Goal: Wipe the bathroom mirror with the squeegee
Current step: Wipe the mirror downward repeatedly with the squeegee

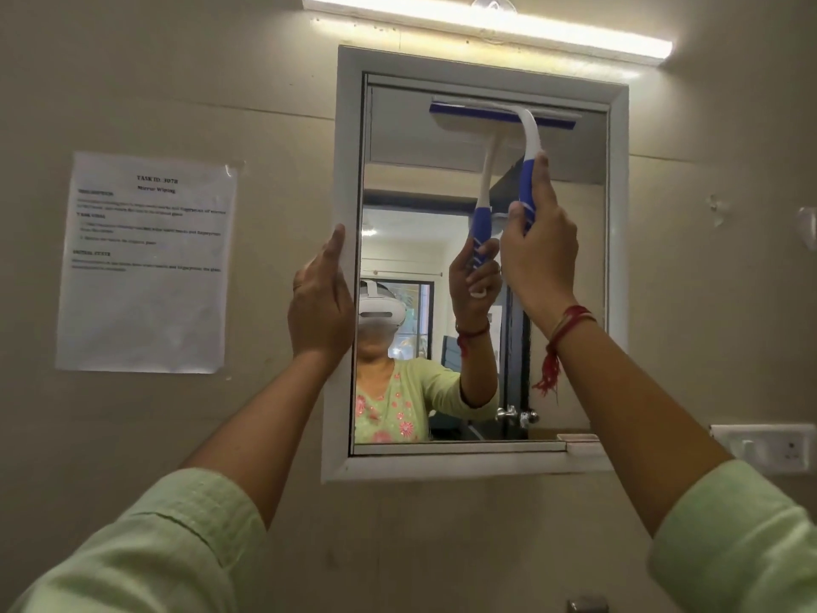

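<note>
A mirror (398, 192) in a white frame hangs on the beige wall. A blue and white squeegee (528, 139) lies with its blade across the top right of the glass, just under the frame's upper edge. My right hand (539, 254) grips its blue handle from below, index finger stretched up along it. My left hand (320, 303) rests on the frame's left side, fingers straight, thumb hidden behind the frame edge. The glass reflects the squeegee, my hand and a person with a headset.
A printed task sheet (146, 263) is taped to the wall left of the mirror. A lit tube light (486, 26) runs above it. A white switch plate (769, 449) sits at the lower right, a clear wall hook (807, 227) at the right edge.
</note>
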Tool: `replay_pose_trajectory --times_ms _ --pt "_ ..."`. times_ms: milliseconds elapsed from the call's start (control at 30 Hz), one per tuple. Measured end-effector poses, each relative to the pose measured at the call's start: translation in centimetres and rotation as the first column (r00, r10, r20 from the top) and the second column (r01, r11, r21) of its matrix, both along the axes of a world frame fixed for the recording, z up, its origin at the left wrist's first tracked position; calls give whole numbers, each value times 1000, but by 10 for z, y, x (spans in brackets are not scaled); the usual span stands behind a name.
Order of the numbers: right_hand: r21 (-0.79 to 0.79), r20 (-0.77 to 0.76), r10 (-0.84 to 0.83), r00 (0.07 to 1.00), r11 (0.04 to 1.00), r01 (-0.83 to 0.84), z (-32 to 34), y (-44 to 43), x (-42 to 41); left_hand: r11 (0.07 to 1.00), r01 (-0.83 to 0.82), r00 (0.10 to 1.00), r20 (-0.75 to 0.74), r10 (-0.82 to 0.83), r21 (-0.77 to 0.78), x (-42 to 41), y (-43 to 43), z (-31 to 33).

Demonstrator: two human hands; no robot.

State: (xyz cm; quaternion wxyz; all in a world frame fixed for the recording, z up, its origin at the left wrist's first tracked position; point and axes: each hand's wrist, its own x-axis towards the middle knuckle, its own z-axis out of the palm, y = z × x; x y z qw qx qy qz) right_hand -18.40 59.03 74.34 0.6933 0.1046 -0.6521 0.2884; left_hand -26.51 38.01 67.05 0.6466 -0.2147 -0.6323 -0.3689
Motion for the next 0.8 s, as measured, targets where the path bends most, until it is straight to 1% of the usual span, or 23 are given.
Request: replay_pose_trajectory --times_ms 233,533,800 --pt "-26 -15 3 1000 1000 -3 13 1 -2 1000 -4 1000 -1 4 -7 -1 0 1" --pt "-3 31 -44 999 999 45 17 2 9 1000 -12 1000 -9 12 -2 -1 1 0" --pt "10 78 -41 996 999 40 19 4 27 1000 -9 1000 -16 9 -4 -4 1 0"
